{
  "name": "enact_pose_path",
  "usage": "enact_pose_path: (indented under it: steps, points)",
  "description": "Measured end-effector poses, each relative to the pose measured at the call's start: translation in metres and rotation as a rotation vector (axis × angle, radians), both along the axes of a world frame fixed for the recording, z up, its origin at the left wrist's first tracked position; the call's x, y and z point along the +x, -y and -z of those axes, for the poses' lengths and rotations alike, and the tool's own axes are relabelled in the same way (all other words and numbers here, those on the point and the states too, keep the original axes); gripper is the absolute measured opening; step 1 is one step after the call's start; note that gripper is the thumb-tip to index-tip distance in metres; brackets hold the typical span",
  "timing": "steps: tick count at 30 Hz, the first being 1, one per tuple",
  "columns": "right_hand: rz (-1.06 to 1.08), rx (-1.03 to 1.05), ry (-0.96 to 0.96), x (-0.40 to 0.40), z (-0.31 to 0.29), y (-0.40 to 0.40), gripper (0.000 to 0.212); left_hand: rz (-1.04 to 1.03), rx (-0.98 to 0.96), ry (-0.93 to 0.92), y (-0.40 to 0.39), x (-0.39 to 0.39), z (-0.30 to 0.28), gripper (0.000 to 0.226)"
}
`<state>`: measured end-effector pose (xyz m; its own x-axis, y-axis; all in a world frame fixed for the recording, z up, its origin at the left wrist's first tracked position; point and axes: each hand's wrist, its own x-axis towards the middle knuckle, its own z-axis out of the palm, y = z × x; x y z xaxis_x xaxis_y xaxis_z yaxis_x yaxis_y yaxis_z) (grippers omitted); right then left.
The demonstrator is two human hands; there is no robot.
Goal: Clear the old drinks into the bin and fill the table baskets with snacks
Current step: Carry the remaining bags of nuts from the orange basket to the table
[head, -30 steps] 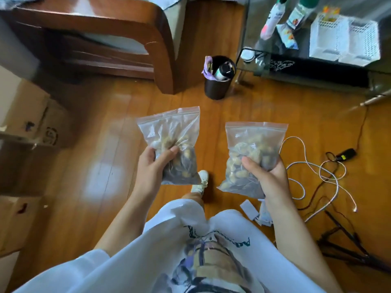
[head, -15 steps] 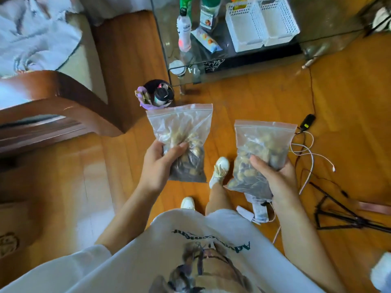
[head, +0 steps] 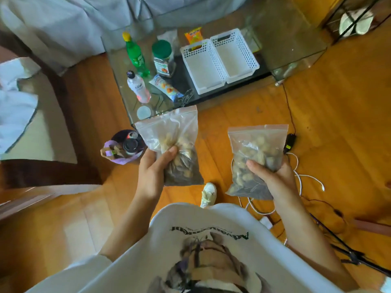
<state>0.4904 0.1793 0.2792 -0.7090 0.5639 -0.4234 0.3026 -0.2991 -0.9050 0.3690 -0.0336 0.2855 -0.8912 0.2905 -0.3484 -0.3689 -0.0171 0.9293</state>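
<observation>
Where wood floor (head: 338, 102) meets glass table (head: 292, 39)

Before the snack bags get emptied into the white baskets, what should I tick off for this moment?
1. Left hand grips the left zip bag of snacks: ok.
2. Right hand grips the right zip bag of snacks: ok.
3. Two white baskets look empty, side by side on the glass table: ok.
4. Zip seals opened for pouring: cannot tell.
5. Old drinks cleared: not ok; the green bottle and the pink drink bottle stand on the table.
6. Bin has room left: cannot tell; it holds cans.
</observation>
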Motion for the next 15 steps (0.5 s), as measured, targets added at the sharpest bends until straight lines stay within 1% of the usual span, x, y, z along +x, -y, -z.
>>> enact_pose_path:
  steps: [3,9,15]
  points:
    - [-0.028,0.009,-0.010,-0.033,-0.001,-0.031,0.036,-0.020,0.028,0.004,-0.031,-0.028,0.000,0.025]
    - [-0.004,-0.015,-0.002,-0.091,0.006,-0.077,0.032,-0.018,0.034,0.012,-0.077,-0.085,0.008,0.021]
    - [0.026,0.056,-0.023,-0.170,0.009,-0.128,0.037,-0.043,0.017,0.049,-0.128,-0.166,0.023,0.017]
